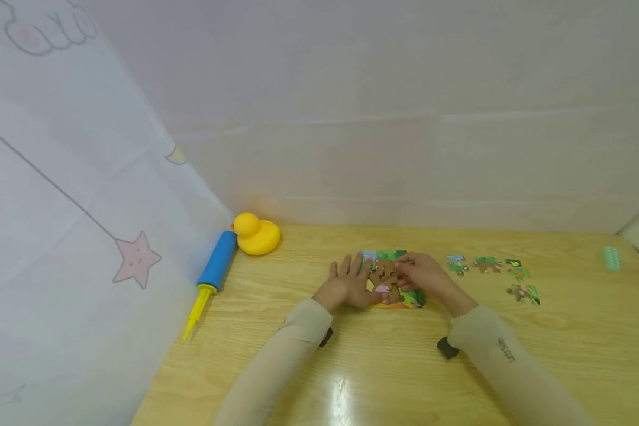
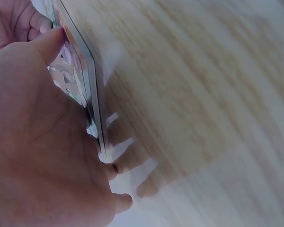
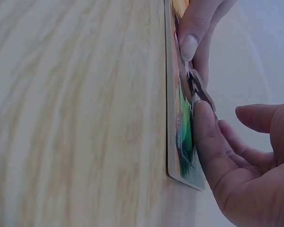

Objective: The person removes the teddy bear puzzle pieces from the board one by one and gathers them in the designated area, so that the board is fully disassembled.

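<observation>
Table [image 1: 351, 367], centre frame: left hand [image 1: 351, 287] spread flat steadying puzzle board [image 1: 407, 299], right hand [image 1: 423, 273] pinching a piece [image 3: 202, 92]; a misaligned press could pop neighbouring pieces loose.

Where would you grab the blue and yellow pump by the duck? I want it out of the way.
Grip the blue barrel, coming from above and closing across its width. It lies flat on the table, the barrel is its thickest part, and the thin yellow rod would probably slide or give poor hold.

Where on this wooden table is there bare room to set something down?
Bare wood lies between the yellow rubber duck and the bear jigsaw board, and along the near edge of the table. It is crowded where both hands work the board and by the loose puzzle pieces.
</observation>
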`<state>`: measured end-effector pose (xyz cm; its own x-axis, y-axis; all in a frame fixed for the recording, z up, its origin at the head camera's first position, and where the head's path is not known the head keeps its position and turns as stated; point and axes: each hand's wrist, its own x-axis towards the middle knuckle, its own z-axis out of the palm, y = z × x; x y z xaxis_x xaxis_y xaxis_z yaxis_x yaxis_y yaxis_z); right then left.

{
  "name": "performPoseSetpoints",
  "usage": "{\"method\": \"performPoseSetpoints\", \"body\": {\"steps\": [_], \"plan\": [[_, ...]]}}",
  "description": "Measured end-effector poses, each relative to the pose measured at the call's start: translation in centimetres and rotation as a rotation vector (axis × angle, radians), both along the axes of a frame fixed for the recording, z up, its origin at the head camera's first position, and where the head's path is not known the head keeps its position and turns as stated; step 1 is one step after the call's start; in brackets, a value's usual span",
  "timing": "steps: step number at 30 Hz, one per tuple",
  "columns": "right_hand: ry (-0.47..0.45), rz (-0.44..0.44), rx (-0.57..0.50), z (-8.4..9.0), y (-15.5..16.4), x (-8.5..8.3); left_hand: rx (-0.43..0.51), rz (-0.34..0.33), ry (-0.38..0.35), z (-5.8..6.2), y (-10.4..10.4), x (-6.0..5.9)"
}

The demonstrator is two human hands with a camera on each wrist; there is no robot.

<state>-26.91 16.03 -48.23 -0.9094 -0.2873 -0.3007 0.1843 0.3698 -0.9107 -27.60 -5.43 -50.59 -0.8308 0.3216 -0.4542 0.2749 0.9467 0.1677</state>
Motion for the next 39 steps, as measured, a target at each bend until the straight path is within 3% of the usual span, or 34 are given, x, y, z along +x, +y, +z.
{"method": "performPoseSetpoints", "body": {"steps": [13, 21, 28, 33, 39], "plan": [[-0.05, -0.106, -0.098, -0.7, -1.2, -0.3, -0.036, -0.002, 0.04, 0.5, 0.2, 0.5], [-0.038, -0.107, -0.059, -1.2, -1.5, -0.3, -0.045, 0.0, 0.027, 0.3, 0.2, 0.3], [-0.041, -0.098, -0.027, -1.3, -1.7, -0.5, -0.023, 0.008, 0.011, 1.1, 0.4, 0.8], [-0.05, -0.104, -0.039, -1.1, -1.7, -0.3, -0.051, -0.001, 0.005, -0.1, 0.3, 0.1], [-0.069, -0.111, -0.071, -1.1, -1.5, -0.3, -0.054, 0.007, 0.016, -0.1, 0.4, 0.1]]}}
